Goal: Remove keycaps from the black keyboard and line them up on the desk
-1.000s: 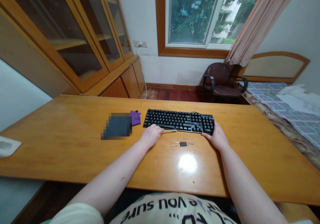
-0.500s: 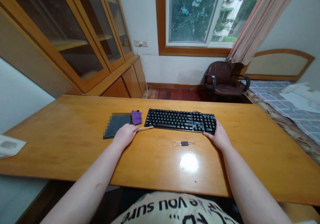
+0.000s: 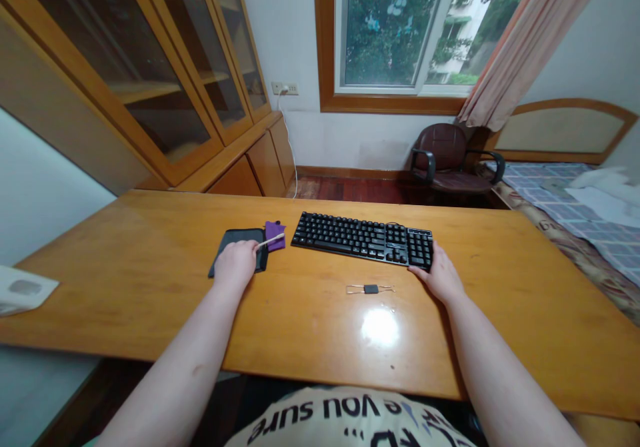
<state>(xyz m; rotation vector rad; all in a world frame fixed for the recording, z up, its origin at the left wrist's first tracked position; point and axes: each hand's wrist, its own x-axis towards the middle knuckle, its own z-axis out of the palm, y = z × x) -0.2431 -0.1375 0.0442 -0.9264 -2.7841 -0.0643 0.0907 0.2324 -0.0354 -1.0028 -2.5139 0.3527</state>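
A black keyboard (image 3: 363, 238) lies across the middle of the wooden desk (image 3: 125, 280). My right hand (image 3: 439, 275) rests against its near right corner, fingers curled on the edge. My left hand (image 3: 235, 261) is closed round a thin pale stick (image 3: 273, 239) and sits over a flat black pouch (image 3: 233, 241) left of the keyboard. The stick's far tip lies over a small purple cloth (image 3: 275, 231) beside the pouch. A small wire tool with a black middle (image 3: 370, 289) lies on the desk in front of the keyboard, between my hands.
A white paper item (image 3: 23, 289) lies at the desk's left edge. Wooden cabinets with glass doors (image 3: 165, 80) stand at the left. Beyond the desk are a dark armchair (image 3: 447, 157), a window and a bed (image 3: 585, 214) at the right.
My left hand has carried the stick leftward from the keyboard's front edge to the black pouch and purple cloth. My right hand has stayed at the keyboard's right corner.
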